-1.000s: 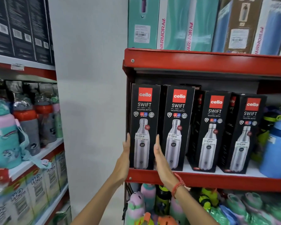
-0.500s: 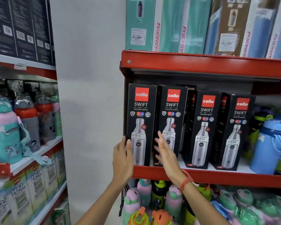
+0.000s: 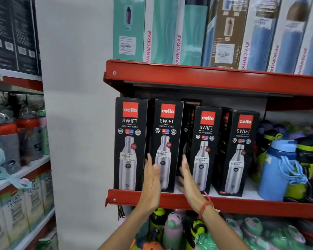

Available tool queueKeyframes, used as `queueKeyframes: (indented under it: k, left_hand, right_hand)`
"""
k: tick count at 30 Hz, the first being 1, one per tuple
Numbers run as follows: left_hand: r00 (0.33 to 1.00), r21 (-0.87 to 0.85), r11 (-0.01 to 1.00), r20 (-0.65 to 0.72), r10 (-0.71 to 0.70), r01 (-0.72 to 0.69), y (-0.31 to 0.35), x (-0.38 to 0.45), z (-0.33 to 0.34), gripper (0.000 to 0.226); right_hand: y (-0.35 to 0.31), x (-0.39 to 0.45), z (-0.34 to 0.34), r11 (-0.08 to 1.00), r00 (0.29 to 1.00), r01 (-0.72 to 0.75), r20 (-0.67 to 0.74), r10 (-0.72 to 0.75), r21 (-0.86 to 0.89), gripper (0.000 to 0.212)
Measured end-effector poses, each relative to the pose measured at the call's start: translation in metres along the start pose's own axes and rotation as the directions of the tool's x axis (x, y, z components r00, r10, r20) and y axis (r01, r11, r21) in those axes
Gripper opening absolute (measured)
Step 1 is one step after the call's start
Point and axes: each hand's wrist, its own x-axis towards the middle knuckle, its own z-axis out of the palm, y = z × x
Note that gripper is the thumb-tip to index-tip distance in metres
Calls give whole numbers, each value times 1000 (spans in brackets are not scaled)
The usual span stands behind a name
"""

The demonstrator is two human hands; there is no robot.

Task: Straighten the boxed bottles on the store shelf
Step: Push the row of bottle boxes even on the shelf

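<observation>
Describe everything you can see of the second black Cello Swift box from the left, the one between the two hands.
The second black Cello Swift cardboard box stands upright at the front edge of the red metal shelf. It bears a red logo square, white lettering, a steel bottle picture and a price sticker. The left hand and right hand flank its lower sides, palms inward; contact is unclear.

Four tall black cardboard bottle boxes [image 3: 167, 145] stood in a row on the red metal shelf [image 3: 242, 204]; blue plastic bottle [image 3: 276, 170] stood right of them, teal cartons [image 3: 128, 29] on the shelf above
</observation>
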Motion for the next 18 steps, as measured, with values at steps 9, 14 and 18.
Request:
queueKeyframes:
  k: [9, 14, 18]
  left_hand:
    - [978, 34, 977, 21, -210, 209, 1, 8, -13, 92]
    - [983, -6, 983, 31, -183, 184, 1, 0, -24, 91]
    - [985, -26, 985, 35, -172, 173, 7, -9, -24, 88]
  right_hand:
    - [-12, 0, 2, 999, 993, 2, 118, 4, -54, 72]
    - [-17, -11, -7, 996, 988, 0, 155, 15, -95, 73]
    - [-17, -19, -11, 992, 986, 3, 168, 18, -124, 80]
